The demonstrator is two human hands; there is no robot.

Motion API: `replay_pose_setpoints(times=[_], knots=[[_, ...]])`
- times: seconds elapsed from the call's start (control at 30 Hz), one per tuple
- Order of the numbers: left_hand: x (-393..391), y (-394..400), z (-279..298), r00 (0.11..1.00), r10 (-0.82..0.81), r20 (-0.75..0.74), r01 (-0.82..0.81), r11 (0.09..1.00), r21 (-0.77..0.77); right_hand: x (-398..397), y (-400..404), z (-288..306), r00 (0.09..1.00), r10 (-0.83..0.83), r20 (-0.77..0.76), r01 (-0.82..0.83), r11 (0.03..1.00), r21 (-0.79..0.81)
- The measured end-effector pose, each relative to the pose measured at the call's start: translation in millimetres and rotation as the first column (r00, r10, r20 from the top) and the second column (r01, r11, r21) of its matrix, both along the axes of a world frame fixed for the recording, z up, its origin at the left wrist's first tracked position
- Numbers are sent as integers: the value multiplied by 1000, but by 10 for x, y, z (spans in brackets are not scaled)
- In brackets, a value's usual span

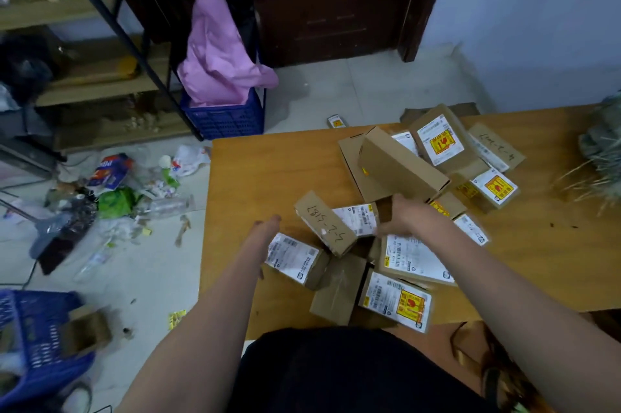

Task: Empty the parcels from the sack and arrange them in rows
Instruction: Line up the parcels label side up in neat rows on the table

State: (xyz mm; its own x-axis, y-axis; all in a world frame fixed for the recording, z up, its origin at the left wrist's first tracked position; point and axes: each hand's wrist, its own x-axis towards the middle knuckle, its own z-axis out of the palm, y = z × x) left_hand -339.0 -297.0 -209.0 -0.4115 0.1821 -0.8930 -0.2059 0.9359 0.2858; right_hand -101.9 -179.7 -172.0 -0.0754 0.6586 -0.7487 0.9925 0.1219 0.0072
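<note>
Several cardboard parcels (400,163) with white and yellow labels lie in a loose heap on the wooden table (252,177). One tilted box (324,222) bears handwritten numbers. My left hand (265,231) reaches out with straight fingers, its edge beside a white-labelled parcel (292,258). My right hand (401,214), blurred, is in the middle of the heap, and its thumb and fingers seem to close round the end of a small labelled parcel (358,219). A frayed woven sack (601,150) lies at the table's right edge.
A blue crate (225,120) holding pink cloth stands on the floor behind the table. Litter (117,197) is spread over the floor to the left. A blue basket (37,338) sits at lower left, a shelf rack (100,76) stands at far left, and one small parcel (336,121) lies on the floor.
</note>
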Motion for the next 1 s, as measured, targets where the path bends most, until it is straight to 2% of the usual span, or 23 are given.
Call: replay_pose_setpoints(times=[0.03,0.1,0.17,0.23,0.27,0.33,0.4,0.47,0.53,0.6,0.67,0.7,0.77,0.9,1.0], knots=[[33,-59,6,1000,14,21,-13,1000,-17,-13,-104,-34,999,42,28,-42,999,-13],[90,-153,27,997,71,25,-70,997,-27,-112,-285,-79,994,108,7,-109,992,60],[102,-206,24,994,100,46,-99,995,-28,-284,-432,-54,985,140,-103,-115,969,217],[65,-226,-93,991,88,106,-85,996,-35,-473,-498,-66,969,151,-198,-90,954,286],[15,-230,-232,985,87,150,-82,996,-39,-559,-522,-58,963,149,-225,-84,958,274],[-165,-226,-911,975,99,200,-92,995,-47,-715,-554,-66,962,145,-231,-90,969,232],[-214,-197,-1272,969,143,201,-135,990,-50,-850,-583,-83,960,176,-216,-129,968,217],[-121,-220,-974,950,153,273,-159,987,0,-958,-610,-100,959,169,-226,-123,971,206],[-21,-299,-582,920,225,319,-240,971,7,-1048,-647,-96,947,172,-273,-97,959,267],[-9,-328,-548,867,314,386,-339,941,-5,-1138,-694,-99,870,283,-404,-82,891,447],[14,-353,-581,821,383,423,-410,912,-30,-1228,-743,-100,740,392,-547,-20,826,564],[11,-358,-573,810,395,434,-423,905,-34,-1274,-766,-90,701,403,-589,0,826,564],[-11,-371,-575,792,415,449,-447,894,-39,-1358,-792,-76,678,372,-633,7,859,512],[-164,-368,-654,778,429,459,-485,875,3,-1509,-784,-68,692,323,-645,-35,908,418],[-337,-348,-631,809,397,434,-484,869,107,-1685,-741,-85,700,264,-664,-19,935,353]])
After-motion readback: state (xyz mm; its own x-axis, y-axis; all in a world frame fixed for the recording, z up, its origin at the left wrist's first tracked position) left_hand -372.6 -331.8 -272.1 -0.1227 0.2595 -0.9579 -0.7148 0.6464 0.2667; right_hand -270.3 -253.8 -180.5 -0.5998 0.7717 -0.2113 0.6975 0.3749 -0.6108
